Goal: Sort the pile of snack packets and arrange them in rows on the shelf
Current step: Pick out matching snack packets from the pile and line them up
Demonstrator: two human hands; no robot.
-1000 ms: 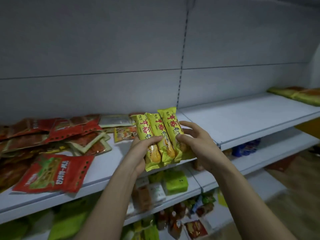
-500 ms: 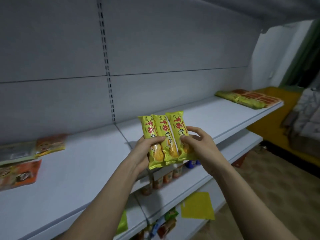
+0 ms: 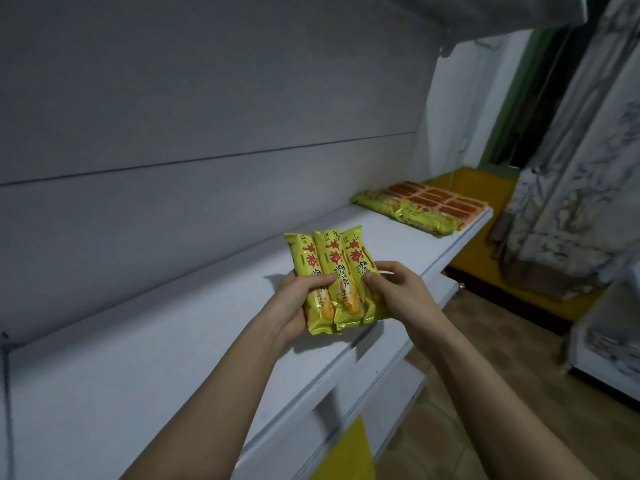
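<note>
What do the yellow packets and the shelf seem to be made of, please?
Yellow packets: probably thin glossy plastic film; the wrappers shine, crease, and end in flat crimped seals. Both the left hand and right hand hold them. Shelf: probably painted sheet metal, matte white; the flat board has a thin folded front lip, though the look leaves coated board possible.

Three long yellow-green snack packets (image 3: 337,271) with red characters and a golden snack pictured near their lower ends sit side by side at the centre of the frame, fanned slightly and tilted up, held above the white shelf (image 3: 173,341). The left hand (image 3: 298,303) grips their left edge, thumb across the front; the right hand (image 3: 394,292) pinches the right edge. At the shelf's far end, upper right of the frame, lie rows of packets (image 3: 426,206), yellow-green ones beside orange ones.
</note>
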